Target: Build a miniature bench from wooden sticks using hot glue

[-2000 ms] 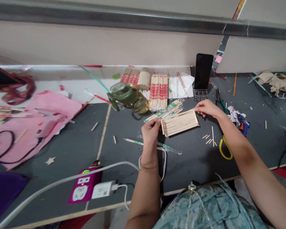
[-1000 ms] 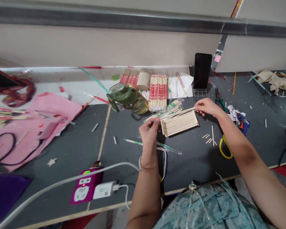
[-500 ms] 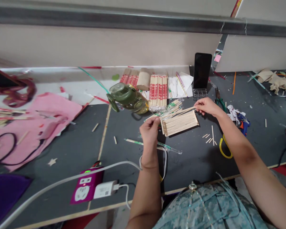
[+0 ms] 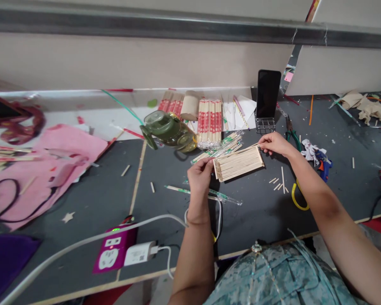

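Observation:
A small shallow tray built of pale wooden chopsticks point(image 4: 239, 165) rests on the dark table, with raised rims at its ends. Along its far edge lies a thin chopstick point(image 4: 236, 151), pinched at both ends. My left hand point(image 4: 200, 173) is closed on the left end, by the tray's near-left corner. At the far-right corner, the fingertips of my right hand point(image 4: 271, 143) close on the other end. How far the stick touches the rim is hard to see. Behind the tray lie green-printed wrapped chopsticks point(image 4: 220, 147).
Cut stick pieces point(image 4: 282, 180), yellow-handled scissors point(image 4: 296, 199), a blue glue gun point(image 4: 325, 165) and green pliers point(image 4: 292, 133) lie right. A phone point(image 4: 268, 94) stands behind, beside red-printed chopstick packs point(image 4: 209, 123) and a green bottle point(image 4: 167, 129). A white cable point(image 4: 92, 237) crosses the left front.
The chopstick between my hands has come down and closer to the tray's far edge; the gap seen under it before has closed. The tray stays in place.

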The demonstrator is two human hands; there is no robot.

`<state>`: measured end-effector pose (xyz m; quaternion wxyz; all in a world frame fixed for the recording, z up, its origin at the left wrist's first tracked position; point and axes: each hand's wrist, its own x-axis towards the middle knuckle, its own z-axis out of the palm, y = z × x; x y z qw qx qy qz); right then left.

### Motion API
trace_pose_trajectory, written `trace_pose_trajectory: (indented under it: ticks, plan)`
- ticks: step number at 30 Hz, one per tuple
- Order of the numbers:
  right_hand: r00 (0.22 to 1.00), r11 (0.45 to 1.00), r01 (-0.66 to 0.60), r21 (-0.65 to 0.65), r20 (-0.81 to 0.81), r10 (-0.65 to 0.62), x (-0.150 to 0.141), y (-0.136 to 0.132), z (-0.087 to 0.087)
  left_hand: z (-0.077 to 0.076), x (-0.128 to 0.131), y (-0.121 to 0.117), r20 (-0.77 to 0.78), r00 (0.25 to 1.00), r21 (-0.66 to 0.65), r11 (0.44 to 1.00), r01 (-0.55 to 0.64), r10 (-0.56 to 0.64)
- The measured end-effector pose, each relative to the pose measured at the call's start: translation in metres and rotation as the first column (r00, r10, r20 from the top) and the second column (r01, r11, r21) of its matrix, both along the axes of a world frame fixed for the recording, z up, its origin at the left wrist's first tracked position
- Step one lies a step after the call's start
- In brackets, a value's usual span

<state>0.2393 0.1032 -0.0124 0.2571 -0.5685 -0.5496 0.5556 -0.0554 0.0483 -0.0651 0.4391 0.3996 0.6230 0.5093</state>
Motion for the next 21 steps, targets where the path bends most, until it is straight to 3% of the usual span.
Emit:
trace_pose_trajectory:
  ticks: [21]
  plan:
    - [1.000, 1.000, 0.009, -0.016, 0.017, -0.009, -0.0021, -0.0020, -0.0029, -0.0037, -0.0039, -0.0047, -0.002, 1.000, 0.039, 0.999, 0.017, -0.017]
